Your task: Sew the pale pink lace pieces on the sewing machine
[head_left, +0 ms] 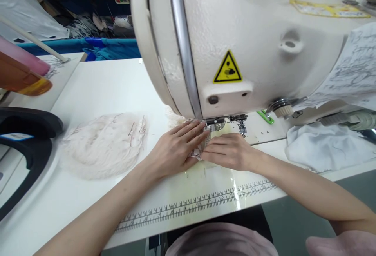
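Observation:
A pale piece of lace fabric (202, 146) lies under the head of a white sewing machine (249, 44), close to the presser foot (216, 121). My left hand (179, 144) rests flat on the lace with its fingers stretched toward the needle area. On the lace's near right edge, my right hand (229, 151) has its fingers pressed together, gripping the fabric. Both hands partly cover the lace, so its full shape is hidden. More pale fabric shows behind my left hand, beside the machine head.
Left on the white table sits a pile of pale lace pieces (105, 146). A black curved object (38, 138) stands at the left edge. White cloth (329, 146) lies at right, near green thread snips (266, 117). A ruler strip (199, 205) runs along the front. Another person's sleeve (26, 9) shows far left.

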{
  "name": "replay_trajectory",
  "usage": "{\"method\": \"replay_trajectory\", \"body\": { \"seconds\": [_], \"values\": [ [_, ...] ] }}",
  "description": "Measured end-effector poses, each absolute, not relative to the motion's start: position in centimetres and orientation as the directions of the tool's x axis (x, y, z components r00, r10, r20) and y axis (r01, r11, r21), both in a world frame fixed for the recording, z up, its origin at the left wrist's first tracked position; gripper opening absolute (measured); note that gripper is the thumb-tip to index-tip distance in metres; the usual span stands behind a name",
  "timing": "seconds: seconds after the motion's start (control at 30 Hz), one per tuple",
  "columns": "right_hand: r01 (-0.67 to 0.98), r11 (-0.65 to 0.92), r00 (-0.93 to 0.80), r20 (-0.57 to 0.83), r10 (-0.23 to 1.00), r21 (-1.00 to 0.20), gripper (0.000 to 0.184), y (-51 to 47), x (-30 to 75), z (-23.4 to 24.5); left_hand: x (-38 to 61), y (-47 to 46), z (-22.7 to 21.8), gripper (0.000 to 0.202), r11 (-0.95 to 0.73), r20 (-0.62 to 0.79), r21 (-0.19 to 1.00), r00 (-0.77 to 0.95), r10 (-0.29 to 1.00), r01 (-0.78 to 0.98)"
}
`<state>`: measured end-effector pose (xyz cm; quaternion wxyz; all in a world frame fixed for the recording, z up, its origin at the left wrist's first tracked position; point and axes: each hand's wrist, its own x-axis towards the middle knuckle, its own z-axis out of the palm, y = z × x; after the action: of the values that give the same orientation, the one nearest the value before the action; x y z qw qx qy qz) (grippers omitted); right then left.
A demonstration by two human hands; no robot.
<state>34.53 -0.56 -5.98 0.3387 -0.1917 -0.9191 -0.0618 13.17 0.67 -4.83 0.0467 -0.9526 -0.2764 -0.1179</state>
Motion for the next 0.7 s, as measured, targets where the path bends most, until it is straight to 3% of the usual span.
{"method": "replay_trajectory", "body": {
  "seconds": [0.27, 0.7],
  "values": [
    [0.403, 0.914, -0.675, 0.663, 0.325, -0.039, 0.012, -0.5, 34.7, -6.2, 13.5, 0.7, -4.9, 0.05, -0.835, 0.261, -0.049, 0.814, 0.519, 0.548],
    [0.454, 0.884, -0.707, 0.558, 0.435, -0.113, 0.021, -0.5, 35.7, -7.1, 14.2, 0.3, -5.2, 0.053, -0.788, 0.244, -0.075, 0.777, 0.58, 0.611]
  ]
}}
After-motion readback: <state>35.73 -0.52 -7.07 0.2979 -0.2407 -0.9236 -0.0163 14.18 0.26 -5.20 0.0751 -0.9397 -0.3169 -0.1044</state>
